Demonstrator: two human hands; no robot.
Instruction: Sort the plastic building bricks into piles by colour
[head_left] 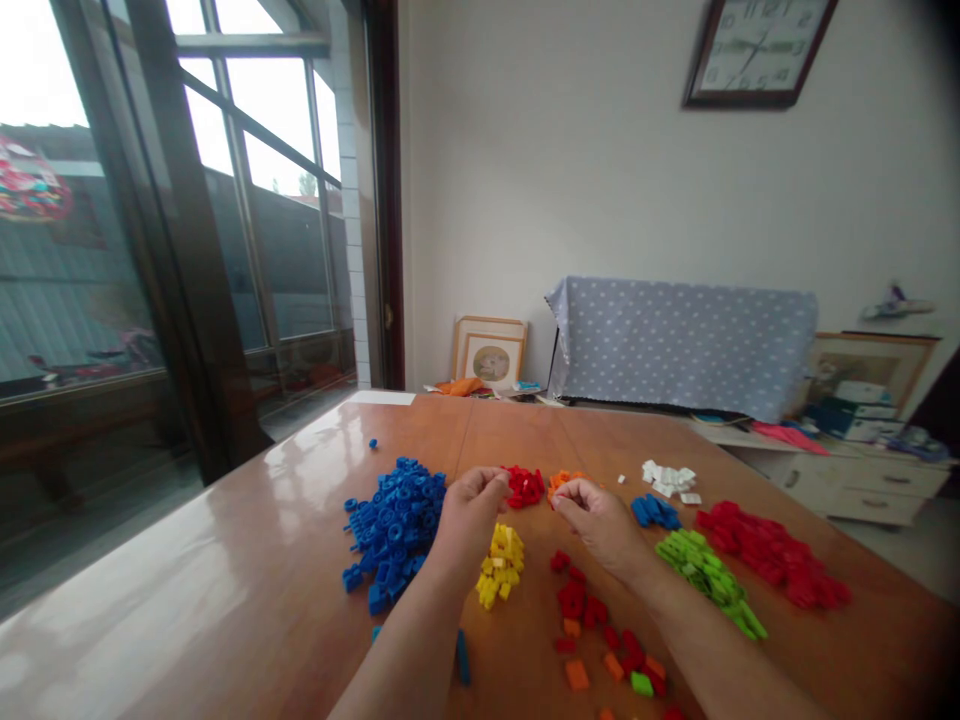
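1. Wooden table fills the lower view, glossy and reddish-brown, with sorted bricks spread over its middle.
2. Behind it stands a cabinet under a dotted cloth, with picture frames leaning on the wall beside it and a clock hung above.
3. My largest heap is the blue pile, just left of my left hand.
4. On the far right lies the big red pile, with the green pile beside it, close to my right forearm.
5. Between my forearms sits the yellow pile, just below my left hand, and to its right a loose scatter of red, orange and green bricks.
6. Just beyond my fingertips are the small red pile and the orange pile, the red one nearly touching my left fingers.
7. Further right lie a small blue cluster and white pieces, well apart from both hands.
8. My left hand is curled, fingers pinched together at the edge of the small red pile; whether they grip a brick I cannot tell.
9. My right hand is pinched likewise, below the orange pile, and any brick in it is too small to make out.
10. Both hands hover near each other without touching.
11. One stray blue brick lies alone toward the window.
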